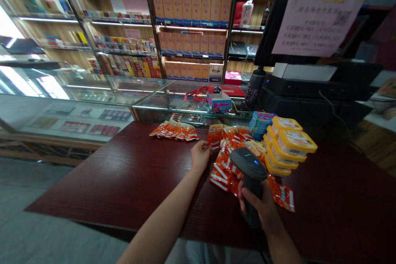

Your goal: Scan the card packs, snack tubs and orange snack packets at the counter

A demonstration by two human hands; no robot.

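My right hand (pixel 260 202) is wrapped round the handle of a dark barcode scanner (pixel 247 163), which shows a small blue light on its head. My left hand (pixel 200 156) has its fingers curled at the left edge of an orange snack packet (pixel 215 135) and seems to pinch it. Beneath and beyond the scanner spreads a loose heap of similar orange packets (pixel 221 175), partly hidden by it. To the left, a row of overlapping orange packets (pixel 175 130) lies on the dark wooden counter (pixel 133 173).
Yellow-lidded plastic tubs (pixel 289 142) are stacked right of the heap, beside a pile of blue packets (pixel 261 123). Behind stand a glass display case (pixel 182 99) with a small colourful box (pixel 219 102), and a monitor (pixel 269 33) bearing a paper sign. Stocked shelves line the back wall.
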